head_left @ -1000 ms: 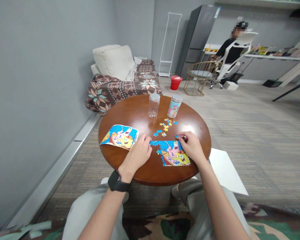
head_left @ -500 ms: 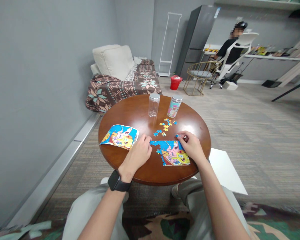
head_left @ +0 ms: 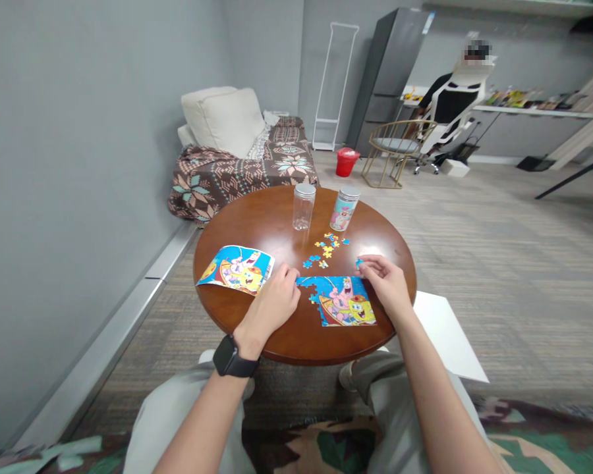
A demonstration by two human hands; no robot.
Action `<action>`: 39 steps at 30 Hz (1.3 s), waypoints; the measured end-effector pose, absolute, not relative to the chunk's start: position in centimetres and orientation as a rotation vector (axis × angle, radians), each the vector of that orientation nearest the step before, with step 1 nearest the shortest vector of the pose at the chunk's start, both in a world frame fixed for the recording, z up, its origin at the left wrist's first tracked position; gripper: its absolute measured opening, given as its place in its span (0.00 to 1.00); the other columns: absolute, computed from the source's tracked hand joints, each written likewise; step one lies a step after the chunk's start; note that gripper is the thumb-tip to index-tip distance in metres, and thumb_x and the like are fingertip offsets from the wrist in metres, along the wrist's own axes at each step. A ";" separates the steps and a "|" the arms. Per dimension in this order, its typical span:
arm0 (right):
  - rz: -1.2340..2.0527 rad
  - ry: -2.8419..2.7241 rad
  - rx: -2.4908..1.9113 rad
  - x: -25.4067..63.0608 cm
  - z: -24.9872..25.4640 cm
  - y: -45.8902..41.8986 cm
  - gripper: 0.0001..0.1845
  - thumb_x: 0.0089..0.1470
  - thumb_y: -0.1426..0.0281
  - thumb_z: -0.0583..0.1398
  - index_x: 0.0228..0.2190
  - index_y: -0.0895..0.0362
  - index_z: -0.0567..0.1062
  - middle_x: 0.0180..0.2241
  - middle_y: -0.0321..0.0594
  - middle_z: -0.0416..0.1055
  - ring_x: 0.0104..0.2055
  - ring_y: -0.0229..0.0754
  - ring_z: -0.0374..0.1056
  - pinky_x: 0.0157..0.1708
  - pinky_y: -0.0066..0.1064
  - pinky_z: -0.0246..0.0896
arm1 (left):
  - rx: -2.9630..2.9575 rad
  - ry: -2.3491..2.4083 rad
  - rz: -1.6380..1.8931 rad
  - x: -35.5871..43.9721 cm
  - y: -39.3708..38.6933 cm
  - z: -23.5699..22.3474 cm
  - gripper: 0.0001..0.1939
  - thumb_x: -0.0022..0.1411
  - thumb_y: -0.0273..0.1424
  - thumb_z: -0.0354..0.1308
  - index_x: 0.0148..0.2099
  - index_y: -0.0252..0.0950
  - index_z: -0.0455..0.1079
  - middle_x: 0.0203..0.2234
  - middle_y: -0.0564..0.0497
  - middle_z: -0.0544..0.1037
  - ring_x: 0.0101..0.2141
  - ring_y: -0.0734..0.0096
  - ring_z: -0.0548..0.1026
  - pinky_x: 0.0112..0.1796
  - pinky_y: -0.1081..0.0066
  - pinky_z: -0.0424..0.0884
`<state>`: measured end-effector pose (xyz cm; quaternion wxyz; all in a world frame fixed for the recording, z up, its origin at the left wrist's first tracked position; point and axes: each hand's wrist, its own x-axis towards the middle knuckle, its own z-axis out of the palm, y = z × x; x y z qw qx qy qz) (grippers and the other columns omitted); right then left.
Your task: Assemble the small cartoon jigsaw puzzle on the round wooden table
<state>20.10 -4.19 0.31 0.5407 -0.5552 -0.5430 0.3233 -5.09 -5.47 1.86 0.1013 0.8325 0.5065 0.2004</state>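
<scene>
My right hand (head_left: 385, 284) pinches a small blue puzzle piece (head_left: 359, 263) in its fingertips, just above the top right corner of the half-made jigsaw puzzle (head_left: 343, 306), which lies on the round wooden table (head_left: 257, 224). My left hand (head_left: 271, 303) sits half curled at the puzzle's top left corner, and I cannot tell if it holds anything. From the puzzle, loose puzzle pieces (head_left: 326, 251) lie at twelve o'clock, with a clear jar (head_left: 304, 207) and a picture jar (head_left: 344, 208) behind them, and a picture sheet (head_left: 236, 270) lies at nine o'clock.
</scene>
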 end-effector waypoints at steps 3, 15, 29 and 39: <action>0.820 -1.289 -1.294 20.2 0.2 -4.2 0.18 0.48 0.55 0.64 0.37 0.55 0.75 0.27 0.40 0.76 0.30 0.44 0.75 0.33 0.37 0.70 | 2.462 1.501 0.597 -5.1 -5.5 1.8 0.10 0.65 0.22 0.44 0.43 0.36 0.65 0.40 0.47 0.68 0.42 0.64 0.71 0.48 0.62 0.70; 0.849 -1.282 -1.283 20.1 -0.1 -4.0 0.18 0.43 0.60 0.67 0.36 0.55 0.75 0.31 0.40 0.75 0.31 0.43 0.74 0.34 0.36 0.72 | 2.477 1.492 0.592 -5.1 -5.4 1.6 0.10 0.66 0.22 0.44 0.43 0.35 0.65 0.41 0.46 0.68 0.41 0.63 0.71 0.47 0.61 0.70; 0.585 -1.554 -1.313 17.8 2.3 -5.9 0.13 0.52 0.58 0.63 0.31 0.56 0.78 0.29 0.41 0.76 0.29 0.40 0.69 0.30 0.31 0.66 | 2.408 1.447 0.664 -5.3 -5.3 1.5 0.09 0.65 0.22 0.45 0.44 0.36 0.63 0.42 0.46 0.68 0.43 0.64 0.71 0.48 0.61 0.70; 0.757 -1.617 -1.142 13.5 2.1 -7.1 0.06 0.51 0.66 0.62 0.32 0.54 0.77 0.32 0.40 0.73 0.33 0.40 0.71 0.35 0.33 0.69 | 2.437 1.425 0.684 -5.4 -5.5 1.7 0.09 0.64 0.21 0.46 0.43 0.37 0.64 0.40 0.47 0.69 0.42 0.63 0.70 0.47 0.60 0.70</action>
